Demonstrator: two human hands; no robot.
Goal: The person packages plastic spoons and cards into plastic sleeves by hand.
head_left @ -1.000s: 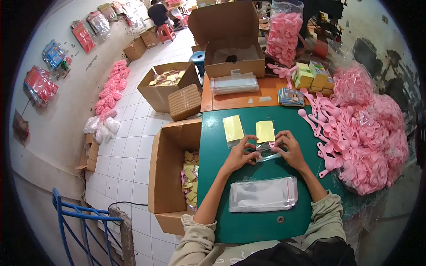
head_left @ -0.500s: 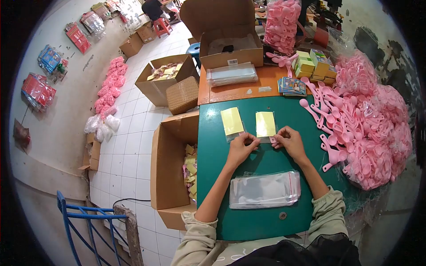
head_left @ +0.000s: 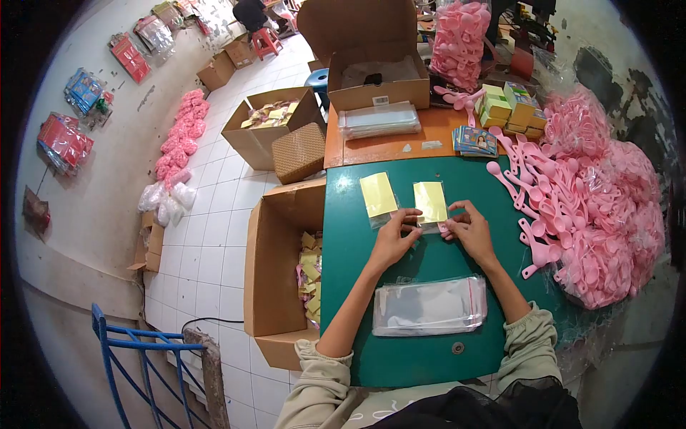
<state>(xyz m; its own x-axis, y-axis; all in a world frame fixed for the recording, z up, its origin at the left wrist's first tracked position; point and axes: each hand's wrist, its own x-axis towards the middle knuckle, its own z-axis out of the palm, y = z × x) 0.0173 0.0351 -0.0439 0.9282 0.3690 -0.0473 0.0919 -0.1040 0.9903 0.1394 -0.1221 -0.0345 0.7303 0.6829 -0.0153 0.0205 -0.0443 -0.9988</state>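
Sleeves (head_left: 314,380), rolled and pale, come in from the near edge, and just beyond them a stack of clear bags (head_left: 429,307) lies sideways on the green table (head_left: 357,293). Past that, the action: left hand (head_left: 395,239) and right hand (head_left: 471,232) both at the near end of a yellow-carded packet (head_left: 429,202). It lies flat, just far of the fingertips and roughly between the two hands, long axis running near to far. Neither hand is clearly nearer: left fingers at the near left corner, right fingers at the near right. The right grip looks closed, pinching that corner, where a bit of pink shows. Left grip? Thumb and forefinger curl at the edge, but I cannot tell whether they pinch or merely touch.

And the look of it: plain, pale yellow rectangle inside a clear, shiny sleeve that runs past the card on the near side. A second packet (head_left: 377,195) lies just left, slightly tilted. Well off to the right, loose pink spoons (head_left: 539,254) spill from a plastic-wrapped heap (head_left: 614,229). Farther still, picture cards (head_left: 476,141) sit on an orange surface (head_left: 382,151), with an open cardboard box (head_left: 379,98) behind.
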